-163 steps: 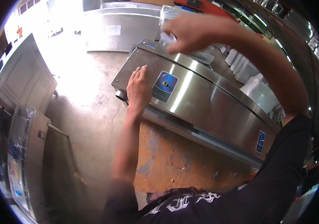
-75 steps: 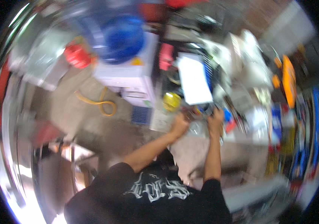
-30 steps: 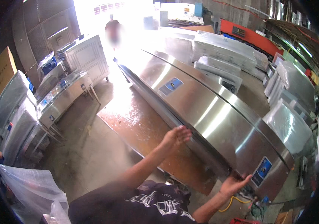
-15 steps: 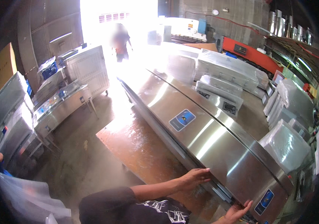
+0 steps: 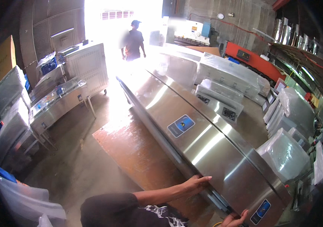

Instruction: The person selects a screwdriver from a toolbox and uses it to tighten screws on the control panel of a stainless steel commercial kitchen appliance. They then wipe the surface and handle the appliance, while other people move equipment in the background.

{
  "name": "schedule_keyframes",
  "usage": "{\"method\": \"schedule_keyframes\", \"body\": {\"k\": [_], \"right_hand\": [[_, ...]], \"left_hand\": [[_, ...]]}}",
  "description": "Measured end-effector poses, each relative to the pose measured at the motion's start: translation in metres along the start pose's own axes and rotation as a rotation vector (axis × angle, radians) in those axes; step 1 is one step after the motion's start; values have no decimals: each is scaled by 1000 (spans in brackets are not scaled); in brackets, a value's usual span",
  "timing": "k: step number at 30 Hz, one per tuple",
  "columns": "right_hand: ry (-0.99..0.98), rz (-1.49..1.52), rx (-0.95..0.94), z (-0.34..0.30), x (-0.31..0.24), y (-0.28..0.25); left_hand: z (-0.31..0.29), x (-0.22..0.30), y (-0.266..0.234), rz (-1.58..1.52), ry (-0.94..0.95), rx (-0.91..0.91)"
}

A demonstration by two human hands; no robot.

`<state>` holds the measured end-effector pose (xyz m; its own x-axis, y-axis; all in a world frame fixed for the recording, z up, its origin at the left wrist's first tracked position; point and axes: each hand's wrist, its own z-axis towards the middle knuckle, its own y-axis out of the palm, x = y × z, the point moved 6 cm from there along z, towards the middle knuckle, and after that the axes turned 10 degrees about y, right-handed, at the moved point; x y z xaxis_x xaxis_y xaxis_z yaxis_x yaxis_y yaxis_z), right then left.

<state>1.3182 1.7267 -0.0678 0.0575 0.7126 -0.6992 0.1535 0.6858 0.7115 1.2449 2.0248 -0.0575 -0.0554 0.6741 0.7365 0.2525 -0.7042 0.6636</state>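
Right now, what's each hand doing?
Left hand: open, fingers laid flat on the long stainless-steel cabinet.
Right hand: at the cabinet's lower end, partly cut off; grip cannot be told.

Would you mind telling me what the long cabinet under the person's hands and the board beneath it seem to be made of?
The long cabinet looks like brushed stainless steel: silvery, with streaked glare from the doorway. The board under it looks like reddish-brown plywood or coated wood, glossy with reflections; the exact kind is unclear. The left hand and right hand rest on the cabinet's edge.

floor (image 5: 74, 170): concrete | on it: rusty brown sheet (image 5: 138, 151), steel cabinet (image 5: 207, 140), wrapped units (image 5: 225, 75)
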Motion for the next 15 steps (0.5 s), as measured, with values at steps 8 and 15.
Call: {"method": "schedule_keyframes", "body": {"k": [8, 15], "right_hand": [[-141, -281, -23, -20, -13, -1], [1019, -103, -477, -74, 68, -10]], "left_hand": [[-15, -9, -45, 25, -56, -94], [-94, 25, -198, 79, -21, 141]]}}
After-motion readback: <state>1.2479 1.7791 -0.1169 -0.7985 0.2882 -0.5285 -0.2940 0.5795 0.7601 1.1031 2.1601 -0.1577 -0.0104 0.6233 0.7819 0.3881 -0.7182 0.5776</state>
